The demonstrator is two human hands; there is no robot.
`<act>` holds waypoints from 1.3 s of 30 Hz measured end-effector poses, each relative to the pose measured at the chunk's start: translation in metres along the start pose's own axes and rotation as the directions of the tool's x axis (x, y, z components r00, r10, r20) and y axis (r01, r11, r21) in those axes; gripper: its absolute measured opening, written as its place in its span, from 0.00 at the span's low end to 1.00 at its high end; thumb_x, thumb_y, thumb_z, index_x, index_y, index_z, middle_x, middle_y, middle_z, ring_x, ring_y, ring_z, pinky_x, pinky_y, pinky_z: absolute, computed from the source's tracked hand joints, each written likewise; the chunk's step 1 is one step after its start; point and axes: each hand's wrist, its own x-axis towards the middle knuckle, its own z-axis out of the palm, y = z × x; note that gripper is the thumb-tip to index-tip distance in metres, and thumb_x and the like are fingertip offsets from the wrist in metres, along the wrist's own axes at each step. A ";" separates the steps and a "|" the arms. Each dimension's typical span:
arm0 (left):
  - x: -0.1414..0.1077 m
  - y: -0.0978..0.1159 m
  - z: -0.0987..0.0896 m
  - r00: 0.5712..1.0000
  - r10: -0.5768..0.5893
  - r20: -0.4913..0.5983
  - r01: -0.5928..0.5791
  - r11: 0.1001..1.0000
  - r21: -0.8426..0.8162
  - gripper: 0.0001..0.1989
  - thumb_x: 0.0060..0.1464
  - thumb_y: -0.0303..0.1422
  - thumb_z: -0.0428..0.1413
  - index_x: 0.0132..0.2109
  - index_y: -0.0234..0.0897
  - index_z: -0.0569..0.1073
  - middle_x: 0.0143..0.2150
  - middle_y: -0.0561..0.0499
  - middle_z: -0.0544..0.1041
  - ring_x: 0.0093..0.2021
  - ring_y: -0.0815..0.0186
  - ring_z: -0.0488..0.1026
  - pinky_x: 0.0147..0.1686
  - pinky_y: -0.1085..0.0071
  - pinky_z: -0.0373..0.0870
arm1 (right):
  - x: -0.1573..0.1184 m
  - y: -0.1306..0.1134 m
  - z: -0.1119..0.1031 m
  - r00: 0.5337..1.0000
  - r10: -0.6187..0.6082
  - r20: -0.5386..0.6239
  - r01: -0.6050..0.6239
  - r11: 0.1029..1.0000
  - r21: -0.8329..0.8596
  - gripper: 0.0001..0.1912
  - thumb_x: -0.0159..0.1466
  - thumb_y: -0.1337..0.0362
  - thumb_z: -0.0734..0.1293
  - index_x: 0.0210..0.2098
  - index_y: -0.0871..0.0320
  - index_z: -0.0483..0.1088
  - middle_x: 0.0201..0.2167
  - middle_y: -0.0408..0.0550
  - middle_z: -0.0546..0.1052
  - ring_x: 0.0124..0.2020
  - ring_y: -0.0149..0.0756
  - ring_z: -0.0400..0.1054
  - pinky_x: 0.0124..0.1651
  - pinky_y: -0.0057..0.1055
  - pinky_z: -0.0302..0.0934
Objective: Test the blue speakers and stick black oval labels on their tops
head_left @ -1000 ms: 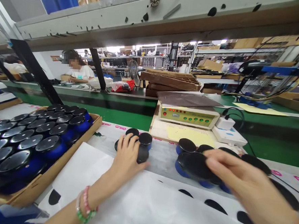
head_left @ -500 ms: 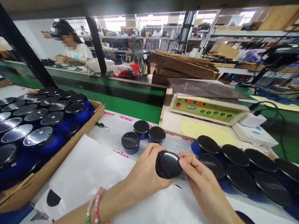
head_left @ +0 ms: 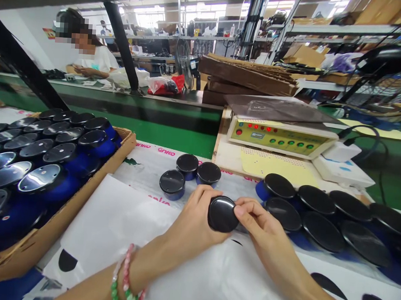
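White sheet point(head_left: 97, 220) below; left hand point(head_left: 190, 219) wraps round black piece point(head_left: 223, 214), apparently steadying it; right hand point(head_left: 265, 228) pinches its rim, likely for control.

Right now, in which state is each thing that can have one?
Held container: gripped, black face showing
Left hand: curled around held container
Right hand: thumb and fingertips at its rim, pinch unclear
Three nearby containers: standing, black faces up
Right-side containers: standing, black faces up
Cardboard tray: holding many black-topped containers
Control box: red lights lit
Dark sheet: lying on control box
White sheet: spread out
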 end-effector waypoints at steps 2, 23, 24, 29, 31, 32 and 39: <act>0.000 0.000 0.000 1.000 0.003 -0.001 -0.003 1.000 0.000 0.31 0.37 0.26 0.67 0.48 0.39 0.62 0.48 0.48 0.65 0.51 0.59 0.67 0.51 0.63 0.67 | -0.001 -0.001 0.001 0.999 -0.031 -0.010 0.031 0.999 -0.044 0.17 0.57 0.49 0.67 0.23 0.56 0.66 0.34 0.45 0.66 0.38 0.36 0.64 0.43 0.32 0.61; -0.001 -0.002 0.000 0.998 -0.027 0.062 0.024 0.998 0.052 0.31 0.39 0.27 0.67 0.51 0.36 0.63 0.51 0.46 0.63 0.54 0.60 0.65 0.54 0.65 0.64 | -0.002 0.004 0.005 0.990 -0.142 -0.021 0.137 0.975 -0.176 0.12 0.63 0.58 0.63 0.25 0.54 0.61 0.32 0.44 0.67 0.40 0.38 0.64 0.44 0.36 0.58; -0.001 -0.002 -0.001 0.997 -0.027 0.068 0.023 0.998 0.052 0.31 0.39 0.27 0.67 0.51 0.36 0.63 0.51 0.46 0.63 0.54 0.60 0.65 0.55 0.65 0.64 | -0.002 0.005 0.005 0.989 -0.148 -0.017 0.142 0.972 -0.187 0.11 0.63 0.59 0.63 0.26 0.54 0.61 0.32 0.44 0.67 0.40 0.38 0.64 0.45 0.36 0.58; -0.002 0.000 -0.008 0.984 -0.005 0.177 0.004 1.000 0.006 0.32 0.46 0.34 0.64 0.56 0.37 0.61 0.55 0.45 0.61 0.57 0.60 0.62 0.57 0.66 0.61 | -0.003 0.005 0.003 0.985 -0.170 -0.020 0.160 0.956 -0.245 0.12 0.64 0.59 0.62 0.25 0.54 0.59 0.32 0.44 0.67 0.40 0.37 0.65 0.42 0.34 0.59; -0.002 0.002 -0.010 0.983 0.001 0.186 0.003 1.000 -0.019 0.25 0.53 0.37 0.59 0.57 0.39 0.62 0.56 0.46 0.61 0.57 0.61 0.63 0.56 0.67 0.62 | -0.002 0.001 0.001 0.983 -0.182 -0.010 0.170 0.936 -0.309 0.12 0.63 0.58 0.61 0.25 0.54 0.58 0.31 0.44 0.67 0.37 0.36 0.65 0.39 0.32 0.59; -0.002 0.002 -0.010 0.986 -0.003 0.169 0.008 1.000 -0.026 0.21 0.57 0.38 0.55 0.56 0.39 0.64 0.55 0.46 0.62 0.56 0.62 0.64 0.54 0.69 0.64 | -0.001 -0.002 0.000 0.982 -0.189 -0.003 0.176 0.917 -0.358 0.13 0.63 0.58 0.61 0.24 0.54 0.58 0.29 0.43 0.67 0.35 0.35 0.64 0.36 0.31 0.58; 0.006 -0.001 -0.003 0.999 0.043 0.010 -0.044 0.988 0.148 0.13 0.65 0.35 0.45 0.49 0.39 0.71 0.45 0.48 0.70 0.45 0.67 0.71 0.42 0.75 0.70 | 0.002 -0.009 -0.004 0.988 -0.127 0.087 0.153 0.762 -0.629 0.23 0.64 0.52 0.58 0.18 0.54 0.49 0.16 0.39 0.60 0.19 0.29 0.54 0.23 0.27 0.46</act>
